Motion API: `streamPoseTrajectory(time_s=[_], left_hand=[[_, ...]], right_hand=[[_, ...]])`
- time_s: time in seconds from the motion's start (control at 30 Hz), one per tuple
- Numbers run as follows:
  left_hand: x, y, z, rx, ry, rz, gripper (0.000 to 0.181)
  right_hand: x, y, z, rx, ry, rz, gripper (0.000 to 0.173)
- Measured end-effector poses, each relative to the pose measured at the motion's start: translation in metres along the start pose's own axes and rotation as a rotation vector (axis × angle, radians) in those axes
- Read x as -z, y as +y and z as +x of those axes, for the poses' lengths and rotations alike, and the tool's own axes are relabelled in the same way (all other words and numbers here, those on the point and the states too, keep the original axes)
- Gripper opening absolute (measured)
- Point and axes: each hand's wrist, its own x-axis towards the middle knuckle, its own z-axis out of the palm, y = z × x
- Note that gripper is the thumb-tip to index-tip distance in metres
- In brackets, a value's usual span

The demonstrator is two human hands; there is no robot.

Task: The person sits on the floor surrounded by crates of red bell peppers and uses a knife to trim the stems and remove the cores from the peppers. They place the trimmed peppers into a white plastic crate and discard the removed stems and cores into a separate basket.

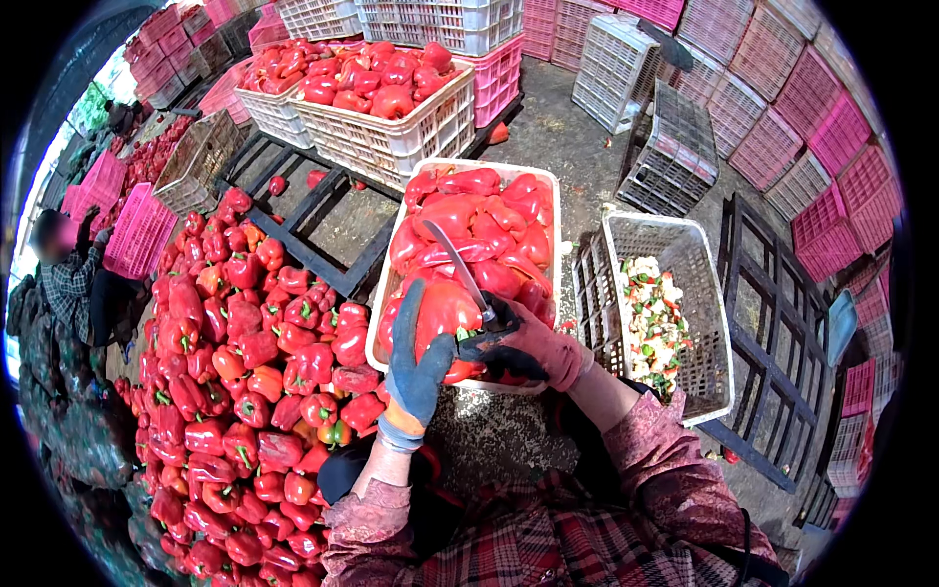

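My left hand (419, 356), in a blue-grey work glove, holds a large red bell pepper (444, 315) by its left side over a white plastic crate (555, 242) of red peppers. My right hand (524, 339), in a red and dark glove, is closed on a knife (458, 265), its curved blade pointing up and to the left. The right fingertips touch the pepper around its green stem (464, 334). Left of the crate lies a big heap of whole red bell peppers (242, 367), a few of them partly orange or green.
To the right, a white crate (717, 293) holds pepper cores and scraps (653, 323). Dark pallets (770, 345) lie on the floor. Full crates of peppers (389, 139) stand ahead, with stacked pink and white crates (792, 95) behind. Another person (70, 279) sits at far left.
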Motion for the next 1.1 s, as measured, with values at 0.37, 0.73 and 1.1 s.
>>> streamPoseTrajectory(time_s=[0.37, 0.73, 1.1], left_hand=[[0.001, -0.019, -0.002, 0.063, -0.091, -0.221, 0.083], [-0.042, -0.029, 0.002, -0.072, 0.075, -0.107, 0.075], [-0.047, -0.011, 0.014, -0.188, 0.209, 0.288, 0.078]], right_hand=[[-0.013, -0.019, -0.024, -0.260, 0.201, -0.090, 0.042], [0.012, 0.025, -0.032, -0.046, 0.415, -0.046, 0.049], [0.004, 0.034, -0.015, 0.674, 0.481, -0.349, 0.048]])
